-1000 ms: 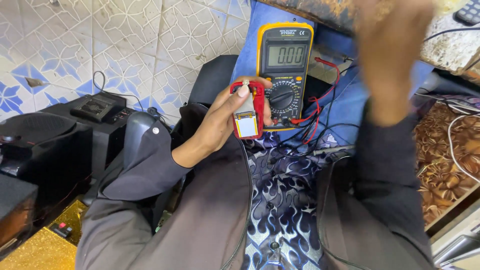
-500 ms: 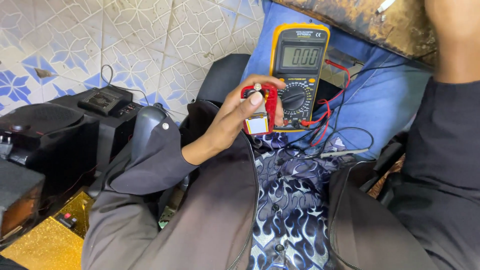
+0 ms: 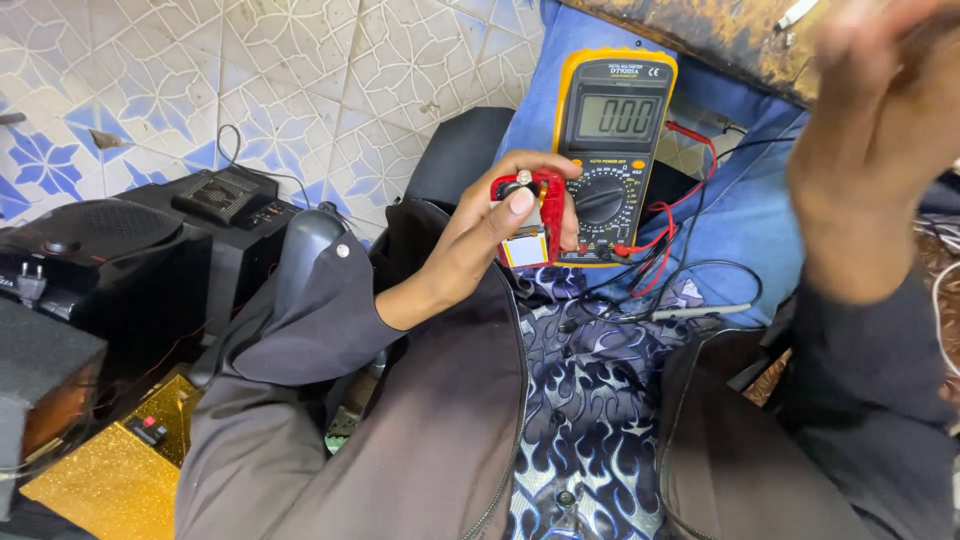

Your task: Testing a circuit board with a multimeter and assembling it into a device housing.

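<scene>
Here, left hand (image 3: 490,235) clamped on a small red part (image 3: 535,205) with a metal knob, held just before a yellow digital multimeter (image 3: 612,150), right hand (image 3: 875,150) raised, blurred, grip impossible to tell, red and black test leads (image 3: 665,255) trailed over blue cloth (image 3: 745,215), black speaker (image 3: 110,260) at left.

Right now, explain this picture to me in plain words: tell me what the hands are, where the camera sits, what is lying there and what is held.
The single view comes from a camera worn on a person's head, looking down at their lap. The left hand pinches a small red part with a metal knob. The right hand is raised, blurred and seems empty. A yellow multimeter leans on blue cloth, with red and black test leads trailing. Black speaker boxes stand on the tiled floor.
</scene>
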